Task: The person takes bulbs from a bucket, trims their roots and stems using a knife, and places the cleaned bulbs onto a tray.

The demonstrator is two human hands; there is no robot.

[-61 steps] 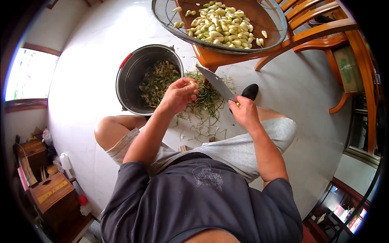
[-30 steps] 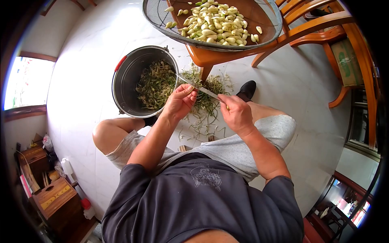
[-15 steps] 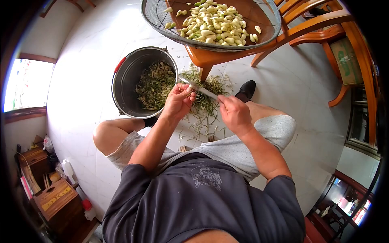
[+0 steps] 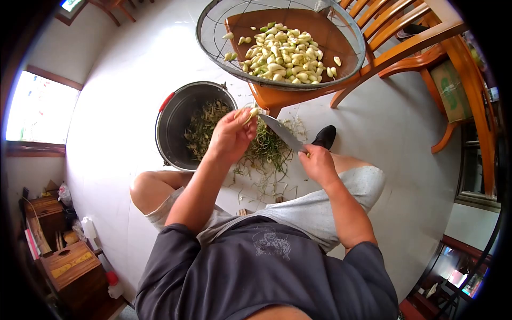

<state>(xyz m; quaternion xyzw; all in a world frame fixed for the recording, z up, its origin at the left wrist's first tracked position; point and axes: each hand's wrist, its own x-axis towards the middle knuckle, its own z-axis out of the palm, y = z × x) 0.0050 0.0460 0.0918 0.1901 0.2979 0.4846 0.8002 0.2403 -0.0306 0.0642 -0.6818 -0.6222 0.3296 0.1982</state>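
My left hand [image 4: 229, 136] pinches a small pale onion-like bulb [image 4: 254, 111] between thumb and fingertips, above the trimmings. A kitchen knife [image 4: 284, 133] is in my closed right hand [image 4: 318, 162]; its wide metal blade points up and left, with its tip close to the bulb. Under the hands, green stalk and root trimmings [image 4: 272, 152] lie heaped on the floor. To the left stands a metal bucket [image 4: 166, 130] with a red handle grip, partly filled with dry trimmings [image 4: 205, 122]. Many peeled bulbs [image 4: 285, 53] are piled in a wide mesh sieve [image 4: 213, 50].
The sieve rests on a wooden chair [image 4: 309, 96] ahead of me. Another wooden chair [image 4: 426, 64] and a cardboard box [image 4: 452, 90] are at the right. A brown wooden cabinet [image 4: 72, 264] stands at lower left. My shoe [image 4: 325, 137] is beside the trimmings.
The knife has drawn back right from the bulb, and its blade now shows broadside. My left hand has lifted the bulb toward the sieve. The whole view has shifted slightly.
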